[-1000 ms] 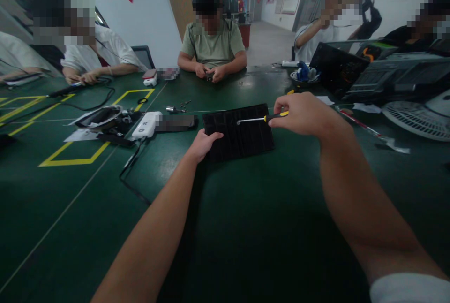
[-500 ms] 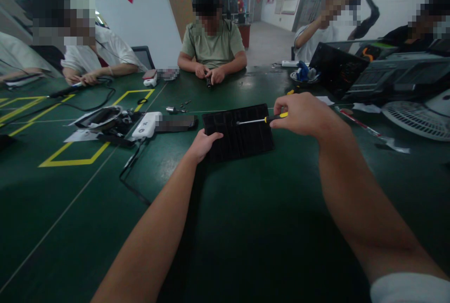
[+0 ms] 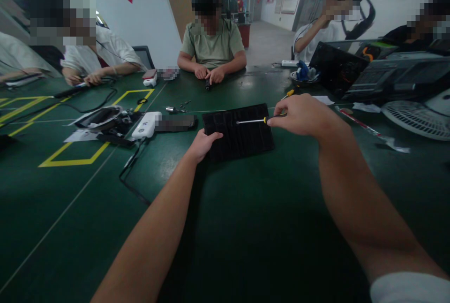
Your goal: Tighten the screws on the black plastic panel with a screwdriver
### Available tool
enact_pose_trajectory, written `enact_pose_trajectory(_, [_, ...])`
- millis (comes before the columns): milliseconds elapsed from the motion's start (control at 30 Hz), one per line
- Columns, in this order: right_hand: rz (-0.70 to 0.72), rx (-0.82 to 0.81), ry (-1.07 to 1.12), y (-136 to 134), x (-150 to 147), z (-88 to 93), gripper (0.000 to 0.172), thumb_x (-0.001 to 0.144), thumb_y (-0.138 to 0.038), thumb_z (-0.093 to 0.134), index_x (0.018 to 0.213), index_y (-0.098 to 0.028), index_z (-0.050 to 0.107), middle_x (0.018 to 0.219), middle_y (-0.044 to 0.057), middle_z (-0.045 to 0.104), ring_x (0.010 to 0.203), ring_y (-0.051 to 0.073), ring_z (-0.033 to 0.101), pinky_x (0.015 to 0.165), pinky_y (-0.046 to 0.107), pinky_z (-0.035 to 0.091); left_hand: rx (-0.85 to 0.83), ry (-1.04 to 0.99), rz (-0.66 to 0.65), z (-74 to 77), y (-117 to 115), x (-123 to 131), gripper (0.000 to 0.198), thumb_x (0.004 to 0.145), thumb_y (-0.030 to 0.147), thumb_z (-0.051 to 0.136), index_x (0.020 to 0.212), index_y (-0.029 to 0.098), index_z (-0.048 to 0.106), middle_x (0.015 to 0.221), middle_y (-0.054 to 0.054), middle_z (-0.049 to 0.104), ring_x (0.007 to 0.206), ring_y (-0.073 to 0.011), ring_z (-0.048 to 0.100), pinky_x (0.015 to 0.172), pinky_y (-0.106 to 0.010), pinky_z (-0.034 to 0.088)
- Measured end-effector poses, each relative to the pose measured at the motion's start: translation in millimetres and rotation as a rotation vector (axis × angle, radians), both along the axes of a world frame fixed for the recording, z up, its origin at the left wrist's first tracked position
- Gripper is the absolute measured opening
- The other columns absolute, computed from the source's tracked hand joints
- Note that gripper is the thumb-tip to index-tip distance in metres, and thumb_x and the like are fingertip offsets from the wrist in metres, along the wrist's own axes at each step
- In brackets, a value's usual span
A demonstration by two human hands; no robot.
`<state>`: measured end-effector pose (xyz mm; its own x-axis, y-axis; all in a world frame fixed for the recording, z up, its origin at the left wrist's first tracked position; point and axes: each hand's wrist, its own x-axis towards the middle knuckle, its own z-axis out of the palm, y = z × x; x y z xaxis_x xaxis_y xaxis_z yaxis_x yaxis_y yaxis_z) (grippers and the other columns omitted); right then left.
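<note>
A flat black rectangular panel with ribs or compartments lies slightly tilted on the green table in front of me. My left hand grips its left edge, thumb on top and fingers hidden beneath. Closed around the handle of a screwdriver is my right hand, at the panel's upper right. The screwdriver has a yellow and black handle and a thin metal shaft pointing left. Its tip meets the panel's upper middle, where a small screw-like spot shows; the exact contact is too small to make out.
Left of the panel lie a dark phone-like slab, a white device with a cable, and small metal parts. A white fan and an opened computer case stand at right. Several people sit around the table.
The screwdriver handle has turned slightly in my right hand, its yellow now less visible. My left hand and the panel stay in place.
</note>
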<state>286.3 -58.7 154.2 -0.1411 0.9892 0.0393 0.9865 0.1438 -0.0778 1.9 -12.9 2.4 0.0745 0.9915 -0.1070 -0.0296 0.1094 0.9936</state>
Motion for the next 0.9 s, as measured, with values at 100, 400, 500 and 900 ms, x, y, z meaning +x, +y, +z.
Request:
enact_pose_trajectory(100, [-0.013,-0.005,0.003,0.3,-0.7,0.0,0.036,0.088,-0.056,0.062,0.094,-0.025,0.081,0.095,0.010,0.078,0.090,0.030,0.070,0.076,0.041,0.048,0.000,0.008,-0.007,1.7,-1.1,0.4,0.035,0.066,0.027,0.081,0.099,0.018,0.073,0.107,-0.011,0.080,0.108,-0.0328,0.076,0.099,-0.050,0.061])
enact_pose_trajectory(400, [0.013,-0.007,0.012,4.2,1.0,-7.0,0.037,0.088,-0.058,0.063,0.093,-0.024,0.077,0.091,0.011,0.076,0.085,0.029,0.069,0.067,0.038,0.047,0.004,0.001,0.013,4.4,-3.7,2.0,0.036,0.065,0.028,0.082,0.097,0.017,0.073,0.107,-0.012,0.080,0.107,-0.0324,0.076,0.100,-0.050,0.060])
enact_pose_trajectory(500, [0.020,-0.020,0.009,5.8,2.7,-8.3,0.033,0.083,-0.054,0.069,0.096,-0.024,0.076,0.088,0.009,0.075,0.082,0.027,0.068,0.065,0.036,0.045,0.004,-0.006,0.015,3.9,-2.9,2.1,0.038,0.063,0.028,0.083,0.098,0.017,0.073,0.107,-0.011,0.080,0.107,-0.0321,0.076,0.101,-0.050,0.060])
enact_pose_trajectory(900, [0.028,0.018,0.010,7.7,7.1,-8.0,0.030,0.084,-0.051,0.070,0.095,-0.024,0.074,0.089,0.008,0.075,0.082,0.027,0.067,0.070,0.037,0.046,-0.004,0.000,0.018,3.6,-3.2,1.6,0.038,0.064,0.029,0.084,0.098,0.018,0.072,0.108,-0.011,0.080,0.107,-0.0320,0.076,0.101,-0.050,0.060])
